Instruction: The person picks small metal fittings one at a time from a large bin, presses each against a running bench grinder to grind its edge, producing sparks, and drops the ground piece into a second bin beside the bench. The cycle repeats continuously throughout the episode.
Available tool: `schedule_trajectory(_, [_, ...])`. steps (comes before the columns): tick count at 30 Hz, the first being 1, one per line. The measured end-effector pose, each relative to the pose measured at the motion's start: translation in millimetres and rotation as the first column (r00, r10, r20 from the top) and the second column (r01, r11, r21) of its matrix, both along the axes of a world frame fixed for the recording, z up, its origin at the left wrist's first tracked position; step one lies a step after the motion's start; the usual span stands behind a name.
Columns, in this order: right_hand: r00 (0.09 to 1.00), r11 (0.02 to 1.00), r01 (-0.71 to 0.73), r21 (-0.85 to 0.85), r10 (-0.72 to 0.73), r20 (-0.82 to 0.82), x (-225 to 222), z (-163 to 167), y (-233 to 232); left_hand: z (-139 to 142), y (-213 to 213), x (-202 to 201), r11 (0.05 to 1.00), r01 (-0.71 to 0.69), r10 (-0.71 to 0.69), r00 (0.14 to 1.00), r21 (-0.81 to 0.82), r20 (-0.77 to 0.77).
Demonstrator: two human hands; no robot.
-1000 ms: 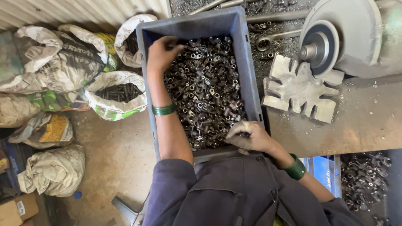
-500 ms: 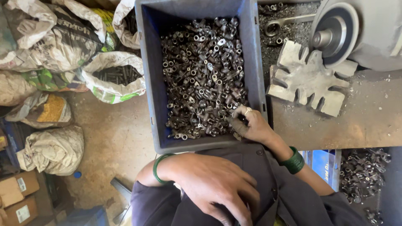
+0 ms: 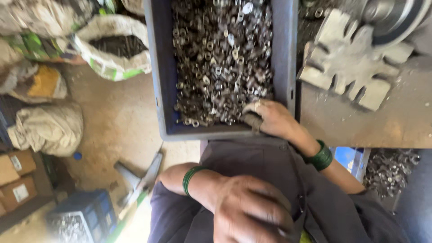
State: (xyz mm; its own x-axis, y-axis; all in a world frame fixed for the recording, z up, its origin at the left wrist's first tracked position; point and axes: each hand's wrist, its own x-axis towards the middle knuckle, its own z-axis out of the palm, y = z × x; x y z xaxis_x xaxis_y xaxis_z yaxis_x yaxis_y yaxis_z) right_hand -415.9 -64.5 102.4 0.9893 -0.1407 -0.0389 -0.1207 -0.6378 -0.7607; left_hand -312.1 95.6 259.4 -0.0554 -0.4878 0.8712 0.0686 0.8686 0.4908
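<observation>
A blue-grey plastic crate holds a heap of small metal fittings. My right hand, with a green bangle at the wrist, lies in the crate's near right corner, its fingers curled on some of the fittings. Close under the camera, over my dark grey clothing, is my left hand. It is blurred, its back is turned up and its fingers are curled, so whatever is inside them is hidden. It also has a green bangle.
A grey metal workbench on the right carries a toothed metal plate and a round machine part. Woven sacks stand on the floor at left. Cardboard boxes and a blue bin of parts sit lower.
My left hand left the crate's far end and came back close to my body. The right hand stayed in the near right corner. The view dropped closer to the crate.
</observation>
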Motion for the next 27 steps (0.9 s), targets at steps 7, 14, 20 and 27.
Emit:
schedule_trajectory(7, [0.910, 0.940, 0.277, 0.198, -0.191, -0.367, -10, 9, -2, -26, 11, -22, 0.979, -0.100, 0.083, 0.991, -0.175, -0.102])
schedule_trajectory(14, [0.958, 0.904, 0.259, -0.340, -0.285, -0.028, 11, 22, -20, -28, 9, -20, 0.962, -0.094, 0.056, 0.987, -0.257, -0.150])
schedule_trajectory(20, [0.992, 0.834, 0.123, -0.538, -0.126, 0.032, 30, 9, -7, -29, 11, -19, 0.949, -0.107, 0.068, 0.988, -0.297, -0.141])
schedule_trajectory(27, [0.995, 0.920, 0.079, -0.384, -0.050, 0.084, 28, -2, 4, -37, 11, -21, 0.957, -0.113, 0.074, 0.986, -0.268, -0.152])
